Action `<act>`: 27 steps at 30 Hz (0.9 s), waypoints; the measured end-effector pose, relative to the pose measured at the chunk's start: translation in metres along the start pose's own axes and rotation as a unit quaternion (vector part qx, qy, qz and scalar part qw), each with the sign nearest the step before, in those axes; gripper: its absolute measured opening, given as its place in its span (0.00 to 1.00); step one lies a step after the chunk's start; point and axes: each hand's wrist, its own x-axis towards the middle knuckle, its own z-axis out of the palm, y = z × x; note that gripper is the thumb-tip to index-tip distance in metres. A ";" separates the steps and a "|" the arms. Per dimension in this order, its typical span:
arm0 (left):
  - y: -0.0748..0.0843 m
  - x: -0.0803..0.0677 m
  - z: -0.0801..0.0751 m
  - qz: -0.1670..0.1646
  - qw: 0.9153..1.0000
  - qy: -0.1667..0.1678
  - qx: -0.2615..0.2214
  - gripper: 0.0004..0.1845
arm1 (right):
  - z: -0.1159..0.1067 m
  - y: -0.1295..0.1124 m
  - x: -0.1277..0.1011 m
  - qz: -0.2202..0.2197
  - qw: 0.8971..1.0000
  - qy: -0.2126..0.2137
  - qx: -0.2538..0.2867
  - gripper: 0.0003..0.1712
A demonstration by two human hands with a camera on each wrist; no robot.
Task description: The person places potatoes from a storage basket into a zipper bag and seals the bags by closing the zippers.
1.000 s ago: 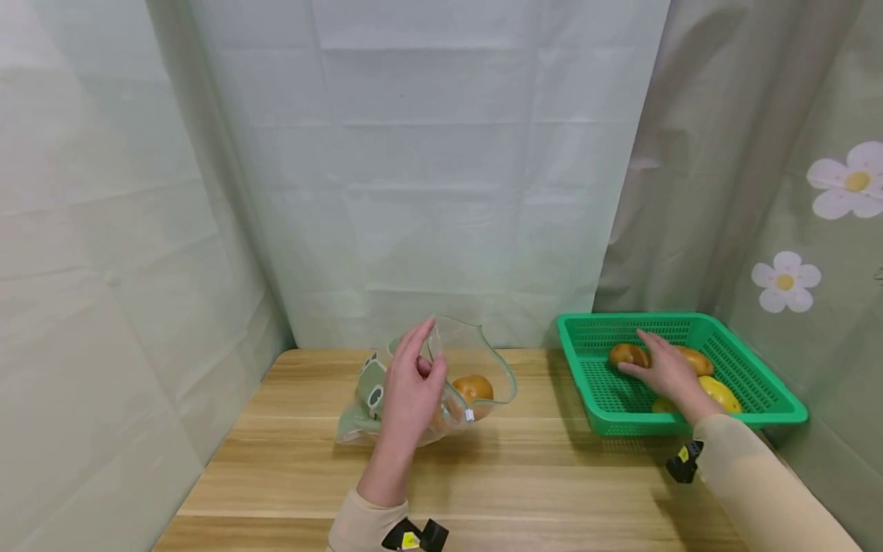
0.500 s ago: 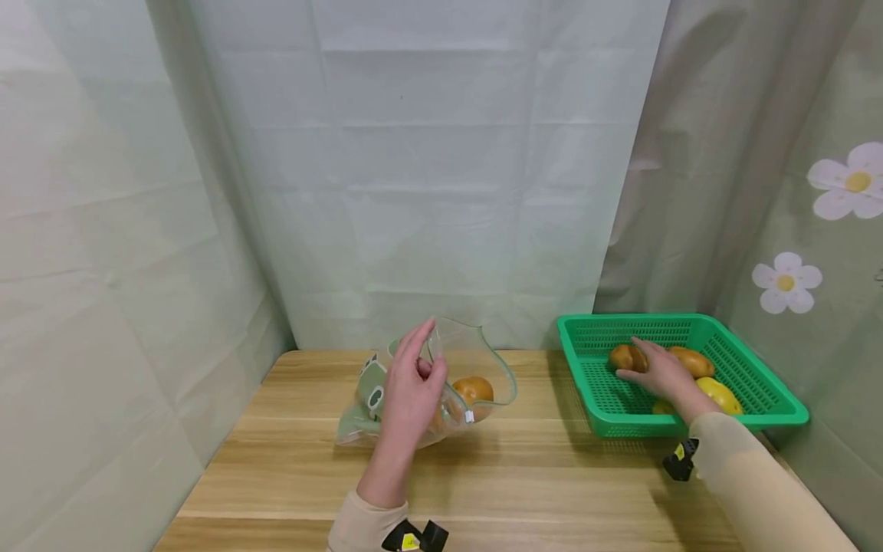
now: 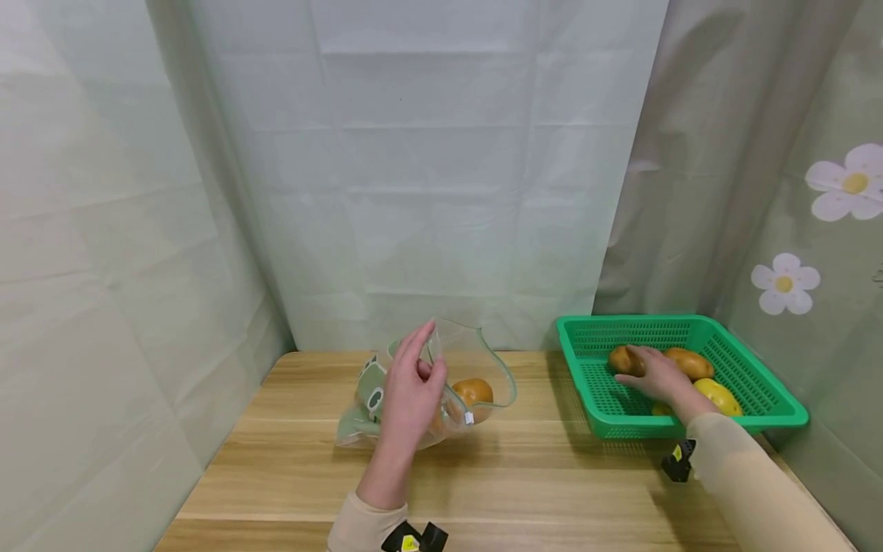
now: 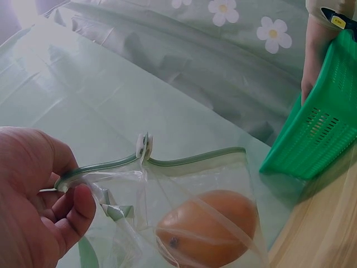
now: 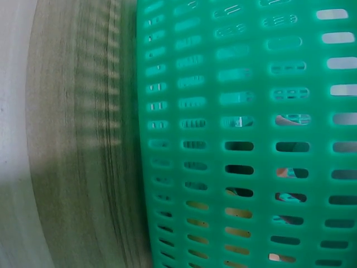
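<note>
The left hand (image 3: 408, 391) pinches a clear bag (image 3: 372, 395). The right hand (image 3: 662, 379) partly covers a potato (image 3: 622, 359); I can't tell its grip.

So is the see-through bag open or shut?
Open: in the head view, the bag gapes wide at its rim.
</note>
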 end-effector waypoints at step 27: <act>0.000 0.000 0.000 0.003 1.000 -0.003 0.000 0.32 | 0.001 -0.004 0.001 -0.004 1.000 0.008 0.001 0.39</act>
